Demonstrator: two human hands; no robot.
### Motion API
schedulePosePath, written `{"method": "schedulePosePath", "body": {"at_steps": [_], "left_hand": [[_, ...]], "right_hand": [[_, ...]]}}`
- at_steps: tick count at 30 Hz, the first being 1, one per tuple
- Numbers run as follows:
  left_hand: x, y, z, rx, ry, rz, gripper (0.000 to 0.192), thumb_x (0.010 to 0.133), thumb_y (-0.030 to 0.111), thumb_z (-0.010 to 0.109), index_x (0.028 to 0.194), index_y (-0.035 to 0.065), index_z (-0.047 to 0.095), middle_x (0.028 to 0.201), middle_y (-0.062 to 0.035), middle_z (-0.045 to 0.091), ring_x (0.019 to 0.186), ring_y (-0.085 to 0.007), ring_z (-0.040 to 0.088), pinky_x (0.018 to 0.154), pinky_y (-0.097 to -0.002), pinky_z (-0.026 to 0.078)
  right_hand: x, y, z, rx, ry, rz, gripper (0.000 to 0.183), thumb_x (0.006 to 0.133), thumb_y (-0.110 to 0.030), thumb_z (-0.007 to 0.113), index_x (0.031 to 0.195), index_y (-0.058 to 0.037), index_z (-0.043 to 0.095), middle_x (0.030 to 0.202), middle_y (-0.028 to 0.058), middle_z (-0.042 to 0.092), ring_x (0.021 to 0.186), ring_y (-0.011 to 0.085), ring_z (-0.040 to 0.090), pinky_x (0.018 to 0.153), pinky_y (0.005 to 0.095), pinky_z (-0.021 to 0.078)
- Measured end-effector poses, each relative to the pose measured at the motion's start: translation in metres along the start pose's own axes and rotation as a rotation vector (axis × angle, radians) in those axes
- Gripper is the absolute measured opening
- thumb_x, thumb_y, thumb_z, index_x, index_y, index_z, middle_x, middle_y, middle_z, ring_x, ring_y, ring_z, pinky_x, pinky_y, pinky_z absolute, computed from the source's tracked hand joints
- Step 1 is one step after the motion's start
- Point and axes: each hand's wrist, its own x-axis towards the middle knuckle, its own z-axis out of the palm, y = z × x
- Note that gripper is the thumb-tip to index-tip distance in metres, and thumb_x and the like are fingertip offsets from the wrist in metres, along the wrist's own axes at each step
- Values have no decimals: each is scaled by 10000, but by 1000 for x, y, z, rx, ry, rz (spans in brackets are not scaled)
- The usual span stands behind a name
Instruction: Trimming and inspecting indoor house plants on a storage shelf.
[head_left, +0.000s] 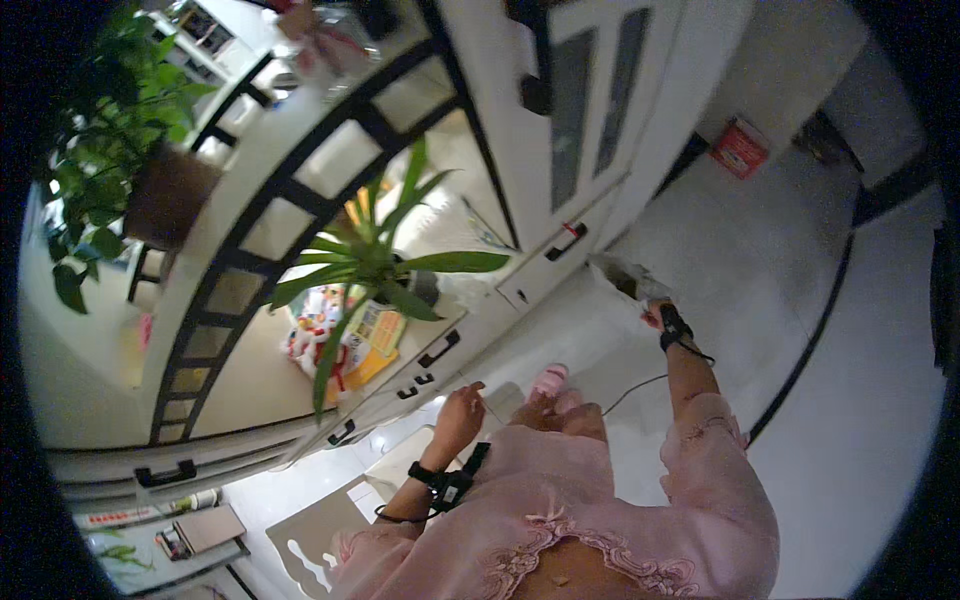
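My right hand (656, 313) grips the rim of a translucent plastic bag (634, 279) that hangs above the pale floor. Inside the bag something dark shows, too unclear to name. My left hand (459, 416) is held low beside the drawer fronts, its fingers loosely bent and nothing visible in them. Each wrist wears a black strap with a small device and a cable. Nearest to the left hand is a black drawer handle (424, 379) on the white cabinet.
A long-leaved potted plant (375, 262) overhangs the cabinet top beside colourful packets (379, 334). A trailing plant (112, 165) stands on the upper shelf. Farther along the floor lies a red box (740, 148). A white door with glass panes (574, 120) rises beyond the drawers.
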Motion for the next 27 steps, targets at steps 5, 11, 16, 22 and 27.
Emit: {"method": "schedulePosePath", "body": {"at_steps": [5,11,16,22,27], "left_hand": [[-3,16,-10,-94,52,-81,284,730,71,451,1007,11,475,843,-207,542,815,-364,504,717,-423,403],[-57,2,-12,-178,212,-332,347,731,96,465,1068,17,440,830,-219,543,789,-367,512,700,-429,411],[-191,-64,39,-146,516,-618,475,712,139,508,1141,-14,371,957,-242,500,861,-364,489,737,-423,397],[-381,-139,-2,443,660,-1150,746,658,234,627,1239,-7,226,1116,-242,412,950,-368,451,814,-422,375],[-512,-138,-114,474,778,-1502,724,643,237,636,1209,-14,262,1123,-206,407,1004,-354,419,821,-434,370]], "right_hand": [[-20,49,4,-283,230,-403,199,697,-261,548,789,-89,586,752,127,585,711,247,584,596,352,452],[-40,42,102,-108,-234,-93,304,777,-271,467,831,7,578,692,120,590,627,210,574,524,334,460],[-210,17,175,-376,-542,-97,313,802,-262,448,804,19,587,691,117,598,544,181,560,444,297,451],[-182,59,222,-421,-1021,-96,254,769,-281,490,800,-35,546,691,45,562,622,165,553,566,299,468],[-323,11,274,-428,-925,97,299,738,-331,529,881,-70,508,857,59,531,758,203,523,663,366,461]]}}
